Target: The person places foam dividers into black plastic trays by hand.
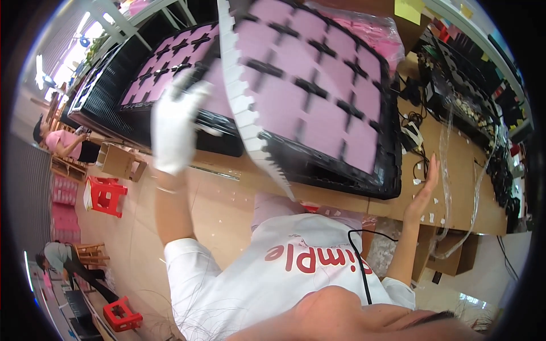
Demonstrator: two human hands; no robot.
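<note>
My left hand, in a white glove, is up by the black tray on the left. Its fingers are smeared by motion, so I cannot make out whether they grip anything. My right hand is bare, seen edge-on with its fingers stretched out, to the right of a second black tray. That tray is filled with pink squares parted by black cross-shaped dividers. A long white strip with a toothed edge runs down between the two trays and hangs past the table's front edge.
Clear plastic film and black cables lie on the brown tabletop at right. Behind sits a bag of pink pieces. Red stools and a cardboard box stand on the floor at left, near two other people.
</note>
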